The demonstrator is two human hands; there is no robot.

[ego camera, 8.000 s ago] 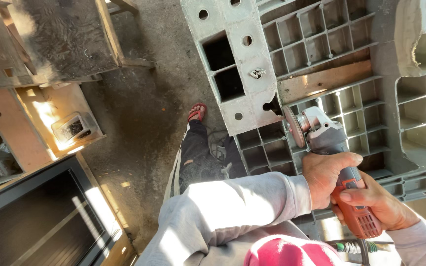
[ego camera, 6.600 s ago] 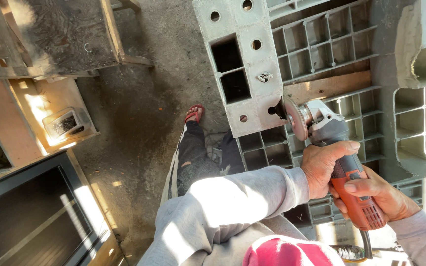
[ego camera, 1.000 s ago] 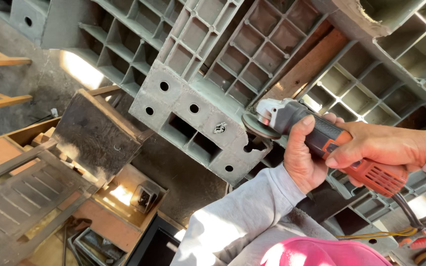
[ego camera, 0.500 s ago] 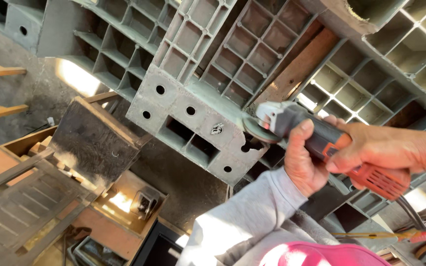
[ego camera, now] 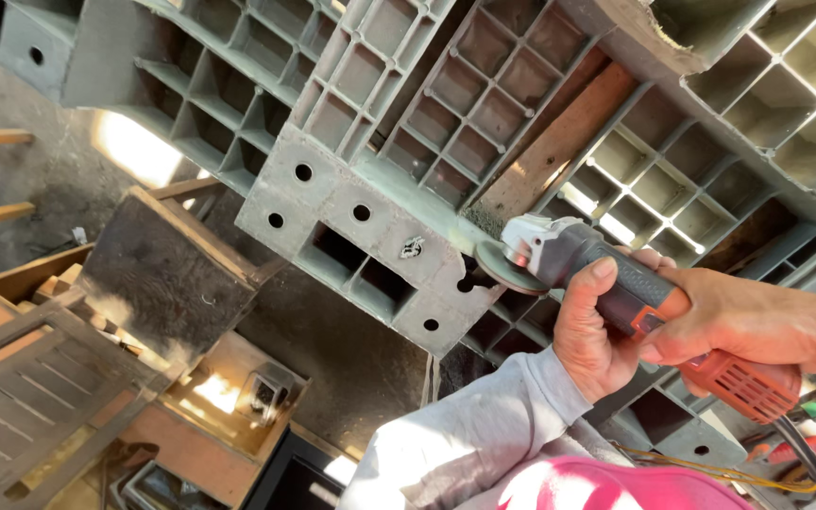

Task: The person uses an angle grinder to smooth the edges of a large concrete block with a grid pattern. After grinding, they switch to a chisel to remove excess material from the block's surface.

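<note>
Our grinder [ego camera: 616,283] has edged nearer the pallet [ego camera: 370,227]; both hands, left [ego camera: 597,331] and right [ego camera: 757,326], clamp it, disc steady for grinding.

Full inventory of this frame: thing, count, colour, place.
angle grinder: 1, grey and orange, centre right, disc at the pallet block's edge
pallet: 1, grey-green plastic grid, across the top
plank: 1, brown wood, lying in the pallet
wooden panels: several, dark brown, lower left
cable: 1, black, bottom right
cap: 1, pink, bottom edge
left hand: 1, grips the grinder's front
right hand: 1, grips its rear handle
</note>
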